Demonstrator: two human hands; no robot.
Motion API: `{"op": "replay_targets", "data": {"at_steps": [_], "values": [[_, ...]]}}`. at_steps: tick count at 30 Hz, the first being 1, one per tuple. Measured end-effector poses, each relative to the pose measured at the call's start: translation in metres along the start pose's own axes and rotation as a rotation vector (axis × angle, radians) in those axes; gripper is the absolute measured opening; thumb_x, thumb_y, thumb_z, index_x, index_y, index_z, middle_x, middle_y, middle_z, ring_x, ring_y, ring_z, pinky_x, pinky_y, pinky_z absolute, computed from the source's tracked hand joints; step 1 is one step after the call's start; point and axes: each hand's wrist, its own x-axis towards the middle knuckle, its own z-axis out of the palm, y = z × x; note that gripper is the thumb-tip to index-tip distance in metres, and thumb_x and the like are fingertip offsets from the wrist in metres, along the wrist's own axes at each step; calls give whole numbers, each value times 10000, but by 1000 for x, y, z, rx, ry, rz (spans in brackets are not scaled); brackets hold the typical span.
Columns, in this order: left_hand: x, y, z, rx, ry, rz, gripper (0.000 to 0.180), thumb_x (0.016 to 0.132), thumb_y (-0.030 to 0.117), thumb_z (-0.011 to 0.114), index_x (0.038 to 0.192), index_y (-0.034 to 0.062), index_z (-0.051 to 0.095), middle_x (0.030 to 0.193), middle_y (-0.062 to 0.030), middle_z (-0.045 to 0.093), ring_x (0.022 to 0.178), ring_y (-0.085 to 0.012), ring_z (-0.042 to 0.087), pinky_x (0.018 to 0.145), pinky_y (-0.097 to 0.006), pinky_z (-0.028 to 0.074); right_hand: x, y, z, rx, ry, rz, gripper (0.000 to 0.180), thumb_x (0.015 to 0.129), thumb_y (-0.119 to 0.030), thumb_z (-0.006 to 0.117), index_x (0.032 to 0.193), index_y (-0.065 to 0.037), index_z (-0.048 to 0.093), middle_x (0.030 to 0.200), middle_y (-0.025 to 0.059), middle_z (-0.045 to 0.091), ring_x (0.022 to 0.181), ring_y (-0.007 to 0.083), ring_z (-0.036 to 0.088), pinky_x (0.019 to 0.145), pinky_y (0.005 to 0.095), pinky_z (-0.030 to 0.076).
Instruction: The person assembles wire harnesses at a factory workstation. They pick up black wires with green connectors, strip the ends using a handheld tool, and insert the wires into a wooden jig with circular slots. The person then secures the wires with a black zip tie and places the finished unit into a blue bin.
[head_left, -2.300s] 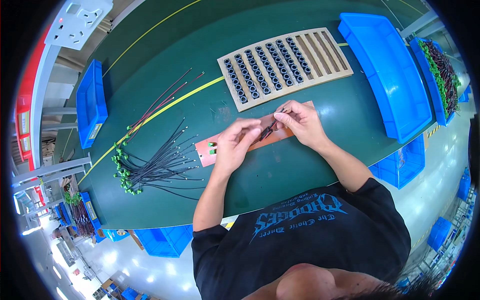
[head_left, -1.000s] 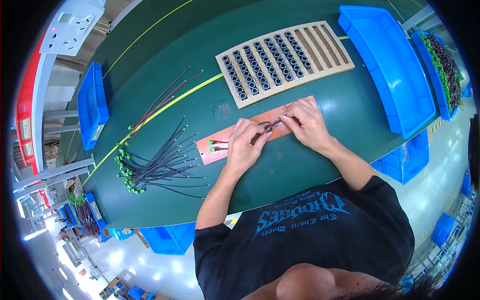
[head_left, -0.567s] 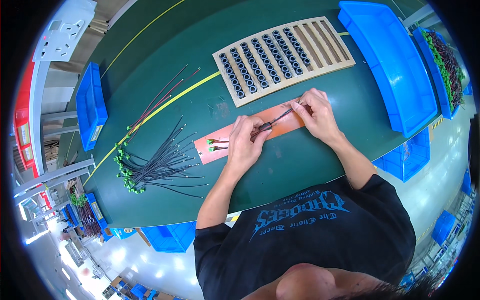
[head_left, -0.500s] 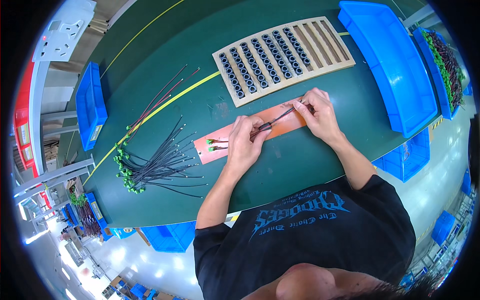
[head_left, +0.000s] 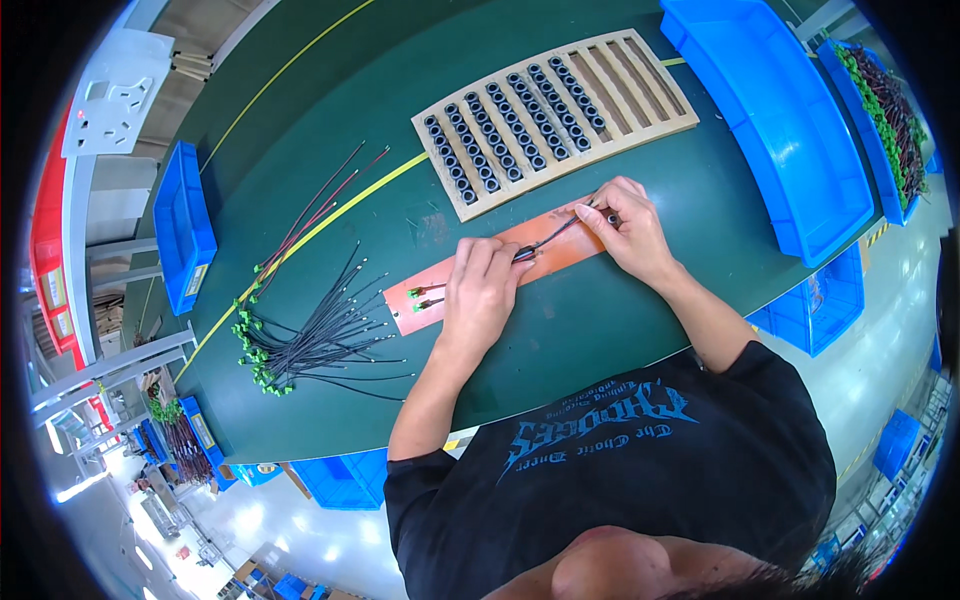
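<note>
Over an orange strip-shaped board (head_left: 575, 250), my left hand (head_left: 480, 288) is closed on thin dark cables. Two green connectors (head_left: 415, 298) at the cables' ends stick out on its left side. A short black sleeve piece (head_left: 525, 254) sits around the cables at its fingertips. My right hand (head_left: 632, 228) pinches the far end of the cables near the board's right end, and the stretch between the hands (head_left: 560, 233) runs fairly straight. Its fingers partly cover the cable tips. A small dark ring-like piece shows by the right fingers, too small to make out.
Left of the board lies a fan of black cables (head_left: 320, 335) with green connectors, and a few red and black cables (head_left: 315, 220) behind it. A wooden rack (head_left: 640, 118) with rows of black ring-shaped parts stands at the back. Blue bins (head_left: 780, 130) flank both sides.
My left hand has slid a little left along the cables, and its thumb is now less visible. My right hand keeps its pinch nearly in place. The whole view has shifted slightly.
</note>
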Motion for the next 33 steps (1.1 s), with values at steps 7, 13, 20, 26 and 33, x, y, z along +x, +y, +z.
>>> {"op": "replay_targets", "data": {"at_steps": [7, 13, 20, 26, 33], "values": [[0, -12, 11, -75, 7, 89, 245, 752, -7, 795, 972, -48, 693, 934, -141, 653, 884, -331, 613, 764, -413, 532, -2, 2, -3, 62, 2, 29, 229, 924, -180, 753, 797, -37, 627, 741, 72, 623, 735, 252, 576, 869, 392, 454], [6, -8, 12, -149, 12, 48, 213, 764, 3, 809, 942, -28, 696, 889, -130, 641, 864, -321, 606, 752, -409, 510, 1, 0, -5, 63, -1, 67, 237, 927, -178, 750, 788, -31, 629, 731, 81, 617, 721, 255, 569, 836, 389, 460], [4, -7, 4, -74, -69, 39, 242, 820, 107, 800, 936, -26, 634, 914, -151, 577, 878, -343, 560, 758, -440, 501, 2, 3, -5, 49, -13, 53, 250, 936, -200, 741, 792, -29, 630, 708, 79, 590, 714, 261, 561, 829, 390, 456], [1, -7, 8, 29, -34, 88, 253, 827, 121, 813, 930, -12, 623, 889, -144, 578, 853, -334, 564, 744, -435, 496, 3, -1, -5, 54, -26, 95, 246, 937, -207, 740, 797, -34, 635, 725, 75, 598, 735, 261, 568, 845, 391, 450], [-4, -7, 14, 65, -54, 69, 285, 837, 116, 795, 843, -2, 535, 838, -164, 568, 809, -354, 561, 710, -452, 502, 1, 2, -3, 19, -15, 26, 231, 928, -200, 746, 801, -40, 638, 721, 64, 590, 735, 255, 568, 856, 397, 451]]}}
